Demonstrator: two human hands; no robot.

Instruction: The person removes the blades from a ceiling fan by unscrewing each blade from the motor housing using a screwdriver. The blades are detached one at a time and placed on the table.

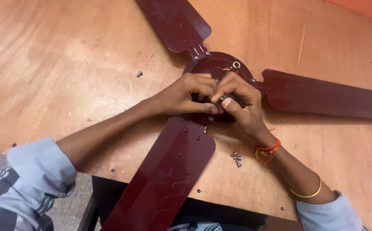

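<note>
Between both hands (pixel 237 100) (pinched): green part (pixel 222 99).

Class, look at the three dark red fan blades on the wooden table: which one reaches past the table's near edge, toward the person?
The blade pointing down-left from the hub overhangs the near edge. The other two, one pointing up and one pointing right, lie on the table.

Our fingers (pixel 203 92) cover the fan hub's (pixel 214 68) centre. The small greenish part (pixel 222 99) pinched between our fingertips is too small to identify.
</note>
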